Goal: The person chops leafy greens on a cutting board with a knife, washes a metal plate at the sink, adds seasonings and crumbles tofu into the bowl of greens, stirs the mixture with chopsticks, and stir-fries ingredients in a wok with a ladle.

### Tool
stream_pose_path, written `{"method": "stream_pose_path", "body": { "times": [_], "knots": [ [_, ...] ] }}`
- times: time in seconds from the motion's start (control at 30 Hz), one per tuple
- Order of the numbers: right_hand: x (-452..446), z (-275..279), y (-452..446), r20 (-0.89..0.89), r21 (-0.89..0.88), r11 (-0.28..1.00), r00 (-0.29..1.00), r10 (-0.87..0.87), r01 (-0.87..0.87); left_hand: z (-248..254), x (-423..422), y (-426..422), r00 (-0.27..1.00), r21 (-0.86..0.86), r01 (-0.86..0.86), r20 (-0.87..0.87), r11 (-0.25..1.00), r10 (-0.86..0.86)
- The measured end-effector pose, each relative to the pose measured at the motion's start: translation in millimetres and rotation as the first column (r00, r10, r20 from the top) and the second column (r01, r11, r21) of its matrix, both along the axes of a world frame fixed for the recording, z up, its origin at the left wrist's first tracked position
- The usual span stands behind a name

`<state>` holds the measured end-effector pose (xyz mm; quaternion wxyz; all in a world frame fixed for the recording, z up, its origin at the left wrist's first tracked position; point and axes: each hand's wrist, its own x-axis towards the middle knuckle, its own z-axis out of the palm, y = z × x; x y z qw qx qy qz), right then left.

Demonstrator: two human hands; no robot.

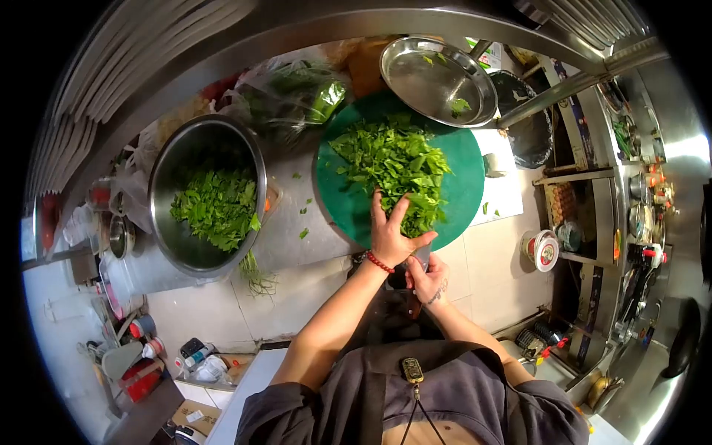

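Note:
A heap of cut leafy greens (397, 167) lies on a round green cutting board (469, 178). My left hand (394, 239), with a red bead bracelet at its wrist, rests on the near edge of the heap, fingers spread over the leaves. Close beside it, my right hand (426, 280) is closed around a knife (421, 256). Part of the blade shows between my hands, and the dark handle end sticks out below my fist. The rest of the blade is hidden by my left hand and the leaves.
A deep steel bowl (165, 222) holding more greens stands left on the steel counter (297, 241). A shallow steel basin (415, 67) with leaf scraps sits behind the board. Plastic bags of vegetables (285, 96) lie at the back. A metal shelf (319, 31) hangs overhead.

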<state>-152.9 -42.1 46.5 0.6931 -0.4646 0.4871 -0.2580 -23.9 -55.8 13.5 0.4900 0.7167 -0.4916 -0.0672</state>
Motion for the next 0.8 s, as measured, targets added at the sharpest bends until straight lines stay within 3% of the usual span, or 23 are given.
{"method": "stream_pose_path", "body": {
  "times": [0.03, 0.17, 0.23, 0.3, 0.37, 0.4, 0.43, 0.53, 0.6, 0.67, 0.7, 0.73, 0.8],
  "knots": [
    [-4, 1, 1, 0.011, -0.047, 0.998, 0.999, 0.031, -0.030, 8, -2, 1, 0.999, -0.050, -0.011, -0.036, 0.999, 0.010],
    [4, 24, 2, 0.047, -0.113, 0.992, 0.997, 0.064, -0.058, 34, 12, 9, 0.992, -0.074, -0.038, 0.114, 0.997, 0.046],
    [24, 38, 4, 0.064, -0.141, 0.981, 0.988, 0.142, -0.132, 57, 32, 16, 0.984, -0.210, -0.083, 0.137, 0.974, 0.113],
    [50, 58, 3, 0.083, -0.197, 0.954, 0.965, 0.247, -0.227, 79, 57, 30, 0.965, -0.240, -0.182, 0.142, 0.954, 0.220],
    [84, 70, 5, -0.023, -0.343, 0.873, 0.932, 0.362, -0.348, 91, 86, 52, 0.914, -0.215, -0.296, 0.219, 0.931, 0.341],
    [102, 62, 10, 0.052, -0.323, 0.867, 0.908, 0.417, -0.379, 97, 104, 62, 0.874, -0.220, -0.358, 0.262, 0.907, 0.409],
    [120, 68, 16, 0.119, -0.321, 0.853, 0.876, 0.467, -0.411, 102, 122, 72, 0.853, -0.181, -0.427, 0.246, 0.886, 0.461],
    [158, 90, 26, 0.072, -0.221, 0.752, 0.759, 0.647, -0.621, 98, 179, 98, 0.710, -0.021, -0.686, 0.198, 0.727, 0.676],
    [160, 78, 23, 0.022, -0.140, 0.625, 0.628, 0.778, -0.768, 94, 228, 111, 0.645, 0.118, -0.763, 0.205, 0.636, 0.736],
    [137, 73, 13, -0.030, -0.197, 0.596, 0.612, 0.790, -0.778, 70, 289, 130, 0.677, 0.384, -0.732, 0.316, 0.563, 0.664],
    [122, 71, 4, -0.086, -0.263, 0.546, 0.583, 0.808, -0.796, 72, 306, 139, 0.758, 0.493, -0.640, 0.280, 0.589, 0.590],
    [100, 66, -4, -0.103, -0.165, 0.561, 0.580, 0.808, -0.811, 77, 316, 145, 0.828, 0.593, -0.536, 0.231, 0.601, 0.511],
    [52, 67, -24, -0.141, 0.016, 0.673, 0.665, 0.733, -0.739, 93, 314, 146, 0.762, 0.522, -0.648, 0.464, 0.554, 0.453]
  ]
}}
